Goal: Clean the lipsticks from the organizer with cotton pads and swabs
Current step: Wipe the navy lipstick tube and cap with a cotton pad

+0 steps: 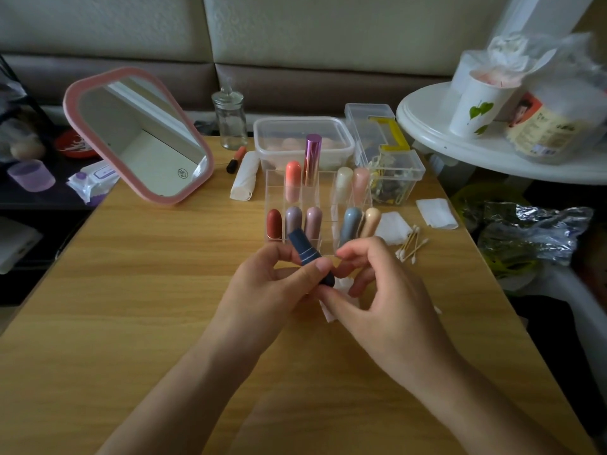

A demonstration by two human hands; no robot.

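My left hand (272,284) grips a dark blue lipstick (305,252), tilted with its cap end up and to the left. My right hand (377,290) pinches a white cotton pad (331,310) against the lipstick's lower end; most of the pad is hidden under my fingers. Just beyond my hands stands the clear acrylic organizer (323,205) with several lipsticks upright in its cells, among them a red one (274,223) and a tall metallic purple one (312,159). To its right lie loose cotton swabs (410,246) and two cotton pads (392,228) (437,213).
A pink-framed mirror (138,136) leans at the back left of the wooden table (147,290). Behind the organizer are a glass jar (230,121), a plastic tub (302,139), a clear box of clips (391,169), a rolled tissue (244,175) and an orange lipstick (236,159). A white round table (460,142) stands at right.
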